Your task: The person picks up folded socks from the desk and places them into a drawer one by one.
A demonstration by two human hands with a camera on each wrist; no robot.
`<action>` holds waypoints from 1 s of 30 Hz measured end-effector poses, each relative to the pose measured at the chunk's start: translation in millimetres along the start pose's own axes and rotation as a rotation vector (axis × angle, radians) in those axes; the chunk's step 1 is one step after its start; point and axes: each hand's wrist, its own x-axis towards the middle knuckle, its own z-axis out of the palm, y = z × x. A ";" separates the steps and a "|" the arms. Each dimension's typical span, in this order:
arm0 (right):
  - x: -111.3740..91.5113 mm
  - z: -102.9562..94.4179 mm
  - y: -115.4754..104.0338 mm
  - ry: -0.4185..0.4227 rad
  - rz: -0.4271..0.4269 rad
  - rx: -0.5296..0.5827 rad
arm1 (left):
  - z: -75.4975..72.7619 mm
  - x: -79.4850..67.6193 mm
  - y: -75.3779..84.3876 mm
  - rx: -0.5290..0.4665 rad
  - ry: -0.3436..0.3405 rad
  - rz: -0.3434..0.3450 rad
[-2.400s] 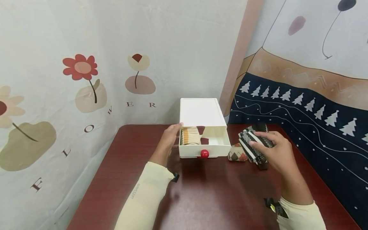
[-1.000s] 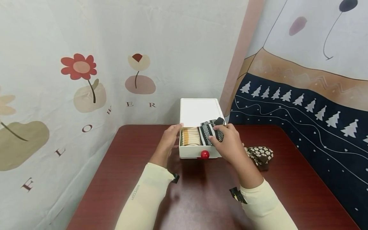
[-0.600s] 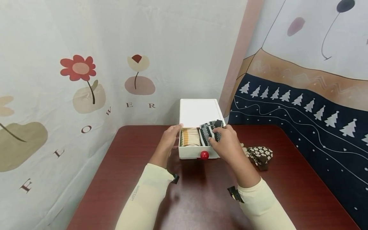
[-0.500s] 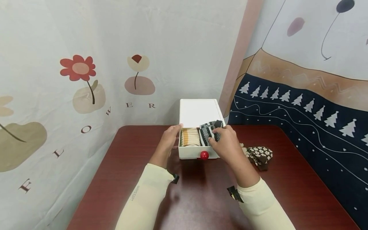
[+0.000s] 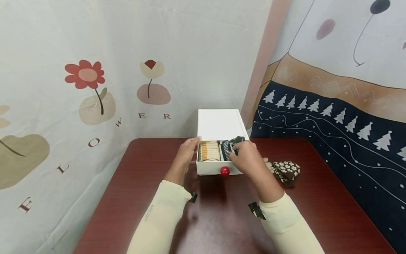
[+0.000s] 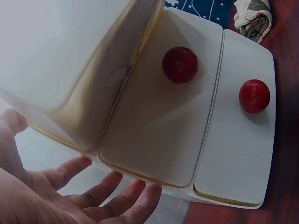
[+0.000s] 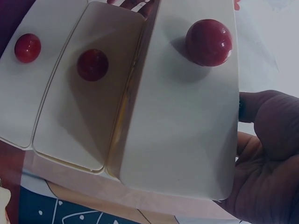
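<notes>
A small white drawer chest [image 5: 219,124] stands on the table, its top drawer [image 5: 207,168] pulled out. My left hand [image 5: 183,158] steadies the chest's left side, fingers spread and fingertips against its wall in the left wrist view. Inside the drawer, cream socks with yellow bands [image 5: 210,151] fill the left part. My right hand [image 5: 248,157] holds a folded black-and-white striped sock [image 5: 225,149] in the right part, thumb and forefinger on it. The drawer front hides my right fingertips in the right wrist view.
A brown floral sock [image 5: 287,170] lies right of the chest, with a patterned cream sock [image 6: 253,17] beside it, partly behind my right arm in the head view. Two lower drawers with red knobs [image 6: 180,64] are closed. Printed cloth walls stand behind the dark red table [image 5: 152,155].
My right hand has brought the striped sock from the right of the chest into the drawer, where it now sits lower. My left hand has stayed on the chest's side.
</notes>
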 end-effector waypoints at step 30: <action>-20.7 -9.6 -19.4 0.032 -0.039 -0.241 | -1.2 -1.9 0.5 -0.004 0.000 0.003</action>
